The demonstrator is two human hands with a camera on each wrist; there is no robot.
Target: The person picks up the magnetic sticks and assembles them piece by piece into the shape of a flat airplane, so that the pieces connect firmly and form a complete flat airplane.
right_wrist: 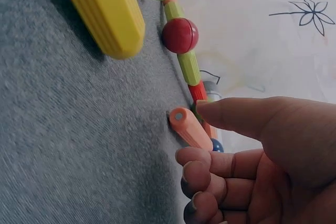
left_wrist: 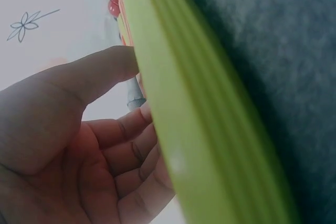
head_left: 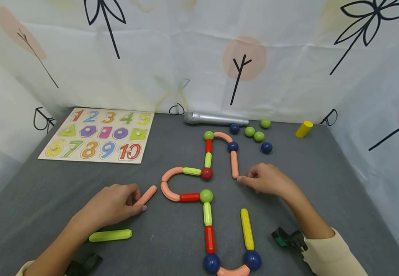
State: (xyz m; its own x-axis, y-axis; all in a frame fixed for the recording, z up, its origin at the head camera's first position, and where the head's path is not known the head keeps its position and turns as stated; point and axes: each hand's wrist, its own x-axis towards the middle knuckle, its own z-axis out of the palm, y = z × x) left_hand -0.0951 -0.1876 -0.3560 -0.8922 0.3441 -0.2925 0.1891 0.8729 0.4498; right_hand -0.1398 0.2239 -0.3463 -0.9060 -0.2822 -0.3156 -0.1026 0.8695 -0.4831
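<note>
My left hand [head_left: 114, 203] pinches a straight peach magnetic rod [head_left: 148, 193] left of the chain. Beneath that wrist lies a lime rod [head_left: 111, 235], which fills much of the left wrist view and hides the fingertips there. My right hand [head_left: 270, 178] is at the lower end of another peach rod [head_left: 234, 164], thumb and fingers apart in the right wrist view; contact is hard to tell. That rod meets a blue ball [head_left: 232, 146], a curved peach piece [head_left: 223, 136] and a green ball [head_left: 208, 135]. Further down the chain are a red ball [head_left: 206, 173] and a lower green ball [head_left: 206, 196].
A yellow rod [head_left: 247, 229] rises from a blue ball [head_left: 252, 260] near the front. Loose green balls [head_left: 249, 131], blue balls [head_left: 266, 147], a yellow cylinder [head_left: 304, 129] and a silver microphone [head_left: 216, 118] lie at the back. A number puzzle board [head_left: 96, 135] is back left.
</note>
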